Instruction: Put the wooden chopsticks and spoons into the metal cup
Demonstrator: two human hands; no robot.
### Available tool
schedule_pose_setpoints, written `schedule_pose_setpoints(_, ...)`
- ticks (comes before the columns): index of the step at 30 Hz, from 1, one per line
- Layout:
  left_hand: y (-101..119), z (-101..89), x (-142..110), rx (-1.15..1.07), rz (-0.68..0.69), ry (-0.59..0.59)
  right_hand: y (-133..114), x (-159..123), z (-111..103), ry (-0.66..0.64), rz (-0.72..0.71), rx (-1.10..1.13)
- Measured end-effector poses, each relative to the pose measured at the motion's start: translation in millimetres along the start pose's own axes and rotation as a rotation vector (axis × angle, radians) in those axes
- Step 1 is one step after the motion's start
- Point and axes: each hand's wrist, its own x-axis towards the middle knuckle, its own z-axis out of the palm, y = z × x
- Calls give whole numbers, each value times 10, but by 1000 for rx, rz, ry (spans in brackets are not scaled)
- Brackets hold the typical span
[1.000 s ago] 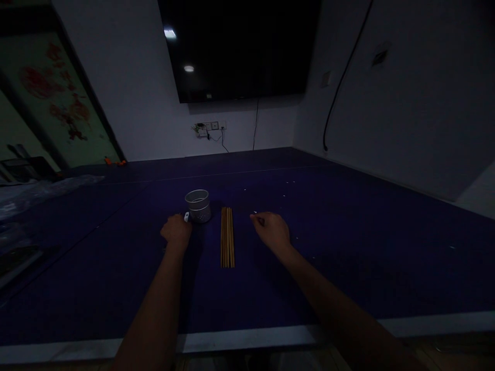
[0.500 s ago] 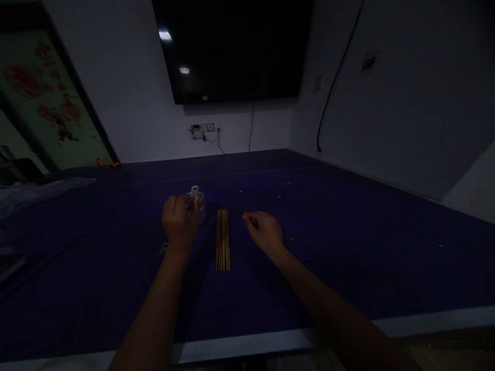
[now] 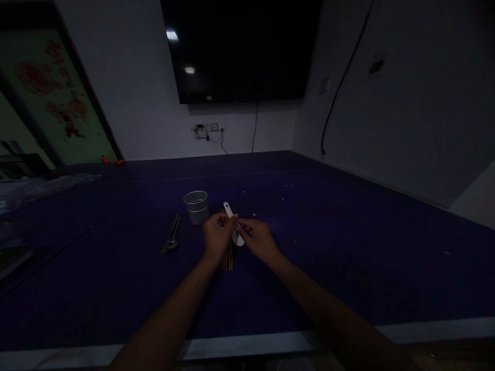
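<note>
Both hands meet in the middle, above a row of wooden chopsticks [image 3: 227, 260] lying side by side. My left hand [image 3: 218, 234] is closed on a slim white spoon-like utensil [image 3: 229, 209] with a hole at its handle end. The utensil is tilted, its wider end [image 3: 238, 239] pointing down towards me. My right hand [image 3: 260, 238] pinches the same utensil from the right; its fingertips are partly hidden. Left of the hands stands a metal cup [image 3: 197, 208], upright. Farther left lies a metal hand tool [image 3: 171, 238] with two handles, resembling pliers.
The dark blue tabletop [image 3: 348, 247] has a pale front edge [image 3: 251, 342]. Small white specks [image 3: 282, 199] lie on it. Clear plastic wrapping [image 3: 58, 186] is at the far left. A television [image 3: 243, 51] hangs above wall sockets [image 3: 211, 127].
My left hand has moved right from beside the cup, bringing the white utensil over the chopsticks. My right hand has moved slightly left to it. Cup and metal tool are now uncovered.
</note>
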Motion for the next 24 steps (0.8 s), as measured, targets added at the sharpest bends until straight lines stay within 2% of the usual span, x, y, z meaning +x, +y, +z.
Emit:
schedule_pose_setpoints(3, 8, 5, -12, 70, 47, -60, 49, 11, -8, 35, 67, 25)
schedule_pose_setpoints(5, 37, -37, -2, 283, 145, -115, 100, 21, -27, 112, 123, 28)
schedule_pose_setpoints(7, 64, -94, 14, 599, 197, -157, 149, 28, -48, 198, 182, 14)
schedule_pose_setpoints(9, 72, -143, 27, 887, 147, -203, 177, 29, -64, 243, 233, -13)
schedule_pose_setpoints(12, 42, -186, 43, 1120, -5, -281, 168, 23, -84, 225, 287, -81)
schedule_pose_setpoints(16, -20, -205, 72, 1198, -108, -338, 105, 12, -100, 140, 289, -244)
schedule_pose_setpoints(24, -17, -134, 71, 1204, -58, -388, 64, -3, -66, -12, 327, -461)
